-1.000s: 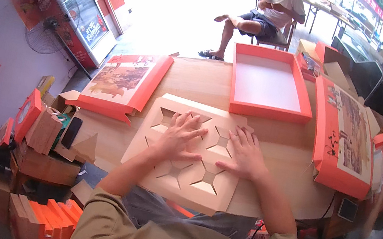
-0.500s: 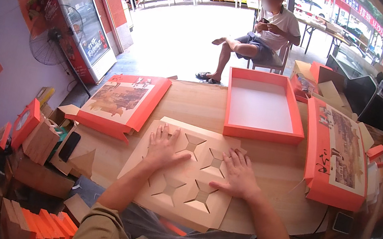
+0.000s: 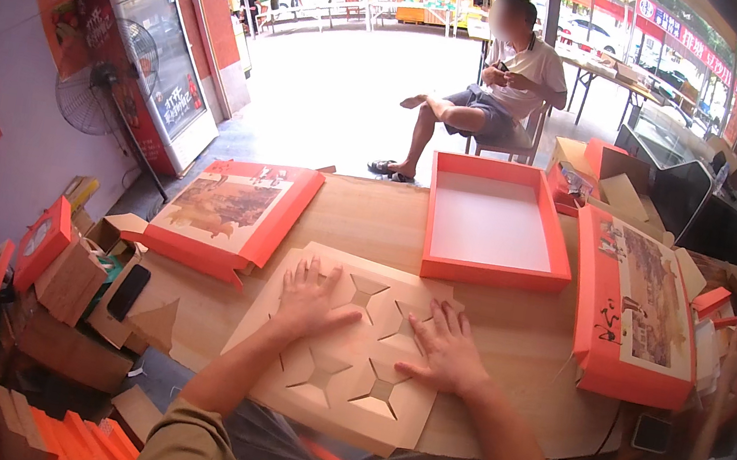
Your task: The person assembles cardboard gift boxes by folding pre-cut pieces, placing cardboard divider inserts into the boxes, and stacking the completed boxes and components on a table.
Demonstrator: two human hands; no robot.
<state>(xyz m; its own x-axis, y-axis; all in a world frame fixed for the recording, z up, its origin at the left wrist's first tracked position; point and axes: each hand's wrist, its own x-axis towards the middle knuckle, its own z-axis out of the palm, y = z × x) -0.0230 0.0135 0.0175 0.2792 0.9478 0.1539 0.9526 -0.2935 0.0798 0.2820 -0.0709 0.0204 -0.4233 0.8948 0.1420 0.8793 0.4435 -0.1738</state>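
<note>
A tan cardboard insert sheet (image 3: pixel 363 354) with several slit, cut-out openings lies on the table in front of me. My left hand (image 3: pixel 310 302) rests flat on its upper left part, fingers stretched forward and thumb out to the right. On the right side of the sheet my right hand (image 3: pixel 446 348) lies palm down with its fingers spread. Neither hand grips anything. Some of the openings are partly covered by my hands. Beyond the sheet stands an open red box tray (image 3: pixel 495 277) with a white inside.
A red printed box lid (image 3: pixel 231 207) lies left on the wooden table (image 3: pixel 360 219); another printed lid (image 3: pixel 642 315) stands right. A black phone (image 3: pixel 129 291) rests on cardboard boxes at left. A seated person (image 3: pixel 518 84) is beyond the table. Red folded boxes (image 3: pixel 75 439) stand lower left.
The view has tilted up a little, so the table and boxes sit slightly lower in the picture. Both hands stay flat on the cardboard sheet in nearly the same places.
</note>
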